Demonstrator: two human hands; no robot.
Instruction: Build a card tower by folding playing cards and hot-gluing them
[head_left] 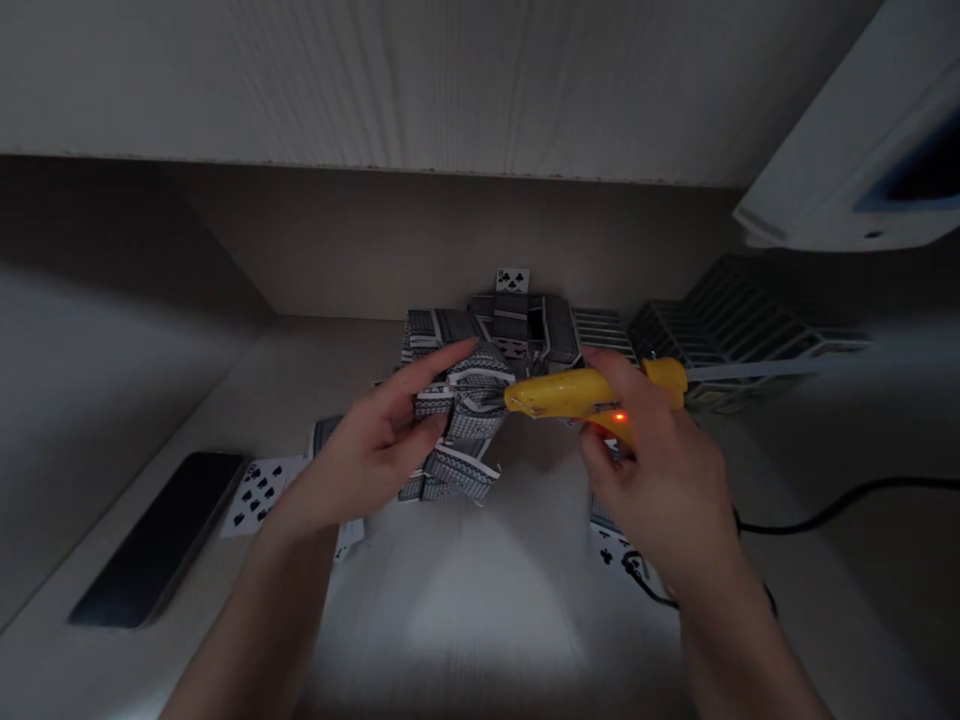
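My right hand (660, 470) is wrapped round a yellow hot glue gun (559, 392), whose small red light glows. A long translucent glue stick (765, 368) sticks out of its back end. The gun's nozzle points left and meets, or nearly meets, a model built of folded playing cards (472, 425); exact contact is hard to tell. My left hand (375, 440) grips this model from the left, fingers on top and thumb in front. More folded card pieces (551, 325) stand just behind, with an eight of clubs (512, 280) upright among them.
A black phone (161, 540) lies at the left beside a spade card (259, 495). Lattice-patterned folded card strips (720, 320) stand at the back right. A black cable (847, 500) runs off to the right. Above hangs a pale wooden board (450, 90), with a white device (840, 150) at upper right.
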